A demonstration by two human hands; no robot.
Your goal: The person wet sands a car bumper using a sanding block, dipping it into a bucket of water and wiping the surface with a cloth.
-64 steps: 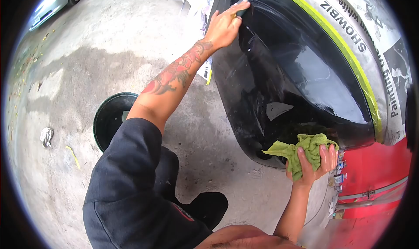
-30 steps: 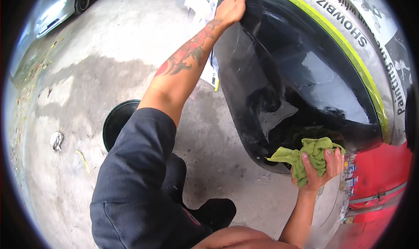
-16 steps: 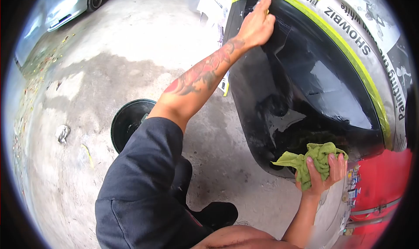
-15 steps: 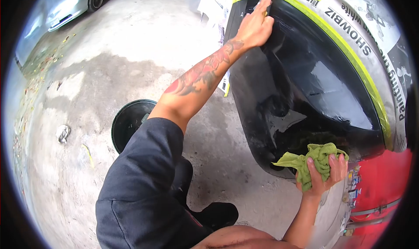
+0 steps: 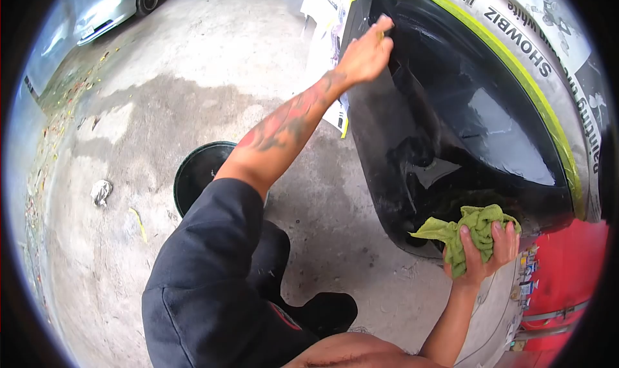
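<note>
A glossy black car body panel (image 5: 516, 132) curves through the right half of the view, bordered by yellow-green masking tape (image 5: 525, 71). My left hand (image 5: 367, 50), at the end of a tattooed forearm, is closed against the panel's upper left edge. A small yellowish bit shows between its fingers, too little to name. At the panel's lower edge my right hand (image 5: 480, 255) grips a bunched green cloth (image 5: 480, 229). One corner of the cloth sticks out to the left over the black surface.
Newspaper sheets (image 5: 541, 39) cover the area beyond the tape. A dark bucket (image 5: 193, 174) stands on the concrete floor (image 5: 322, 239) below my left arm. A silver car (image 5: 113, 10) is parked far left. Red bodywork (image 5: 561, 278) and several small containers (image 5: 527, 284) are at the right.
My left hand has slid down and slightly left along the panel edge. My right hand still grips the green cloth in about the same place. The whole view has shifted a little.
</note>
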